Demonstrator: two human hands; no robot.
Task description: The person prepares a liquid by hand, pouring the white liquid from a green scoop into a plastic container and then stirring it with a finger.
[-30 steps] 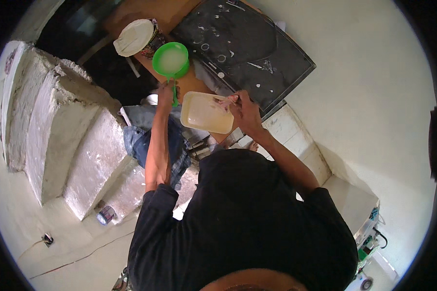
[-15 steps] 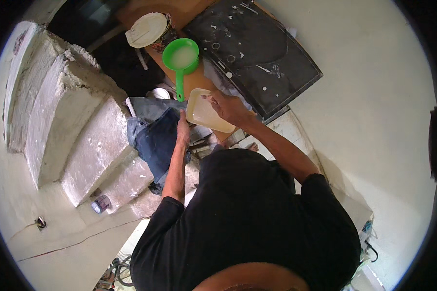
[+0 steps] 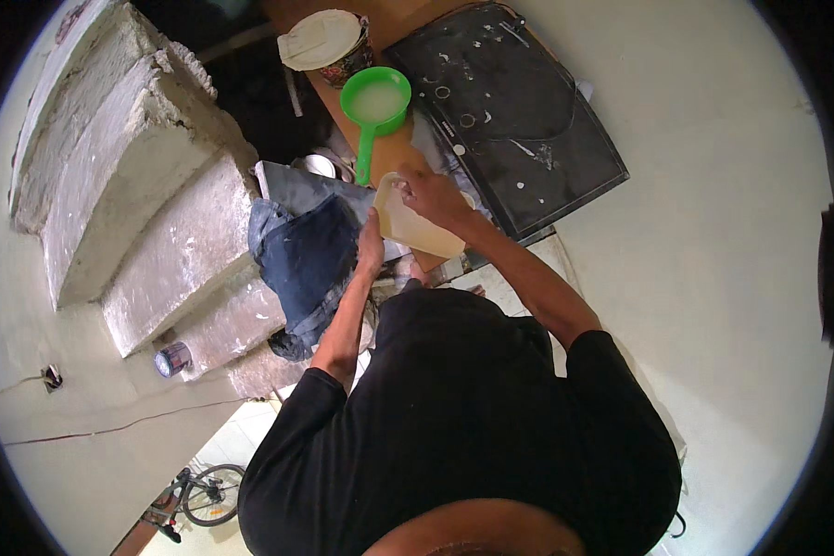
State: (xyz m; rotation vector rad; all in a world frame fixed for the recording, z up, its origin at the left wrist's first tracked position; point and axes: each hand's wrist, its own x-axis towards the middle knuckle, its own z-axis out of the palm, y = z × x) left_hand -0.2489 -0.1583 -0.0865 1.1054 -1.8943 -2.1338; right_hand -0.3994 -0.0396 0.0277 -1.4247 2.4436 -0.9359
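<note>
A shallow cream-coloured plastic tray (image 3: 417, 232) is held in front of me. Its left edge is gripped by my left hand (image 3: 371, 243), thumb along the rim. My right hand (image 3: 433, 196) is over the tray's far end with its fingers curled together; what they hold, if anything, is hidden. Just beyond the tray stands a green dipper (image 3: 365, 153) with whitish liquid in its bowl and its handle pointing toward me. Behind it is a dark printed bucket (image 3: 350, 67) with a pale, crusted lid (image 3: 320, 40) on top.
A black panel (image 3: 519, 120) with white splashes lies at the far right beside the wall. Rough plastered steps (image 3: 176, 250) rise on the left, with dark blue cloth (image 3: 310, 255) next to them. A small can (image 3: 172, 360) and a bicycle (image 3: 215, 494) are lower left.
The view has shifted, so the bucket, dipper and panel sit slightly farther right and a bicycle shows at lower left. Both hands remain at the tray, which looks more tilted.
</note>
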